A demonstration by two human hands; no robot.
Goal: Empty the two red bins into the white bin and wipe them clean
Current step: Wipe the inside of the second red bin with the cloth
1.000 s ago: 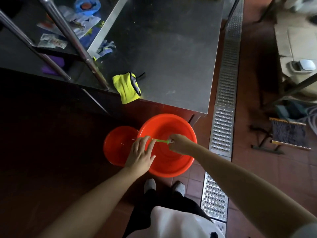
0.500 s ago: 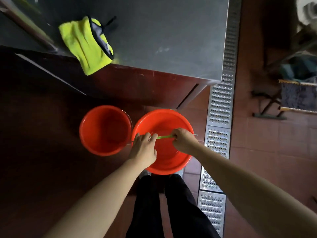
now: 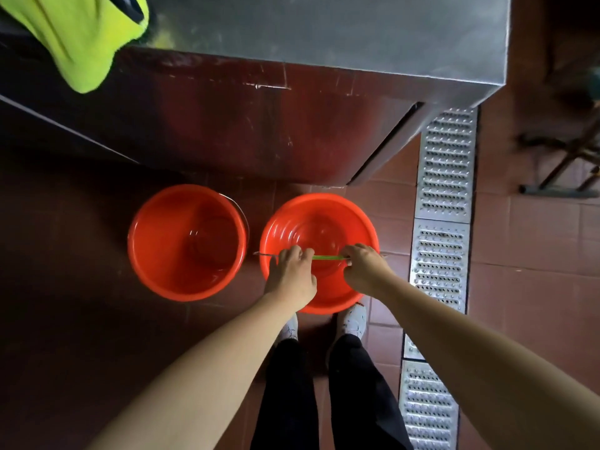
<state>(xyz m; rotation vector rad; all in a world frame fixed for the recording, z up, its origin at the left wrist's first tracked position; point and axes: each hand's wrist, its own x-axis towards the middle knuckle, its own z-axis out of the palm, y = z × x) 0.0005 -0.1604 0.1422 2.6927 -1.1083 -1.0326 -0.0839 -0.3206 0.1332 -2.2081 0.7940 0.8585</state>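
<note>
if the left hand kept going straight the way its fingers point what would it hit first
Probably the far inner wall of the right red bin, below the left hand gripping its green handle; beyond that the steel table. Depth is uncertain.

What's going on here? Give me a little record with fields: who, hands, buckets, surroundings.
who: a person standing, seen from above
left hand: grips the thin wire handle with green sleeve
right hand: grips the same handle
held bucket: round red plastic bucket, on the right
other bucket: second red plastic bucket, on the brown tiled floor, to its left
surroundings: steel table, yellow-green cloth, metal drain grate
</note>
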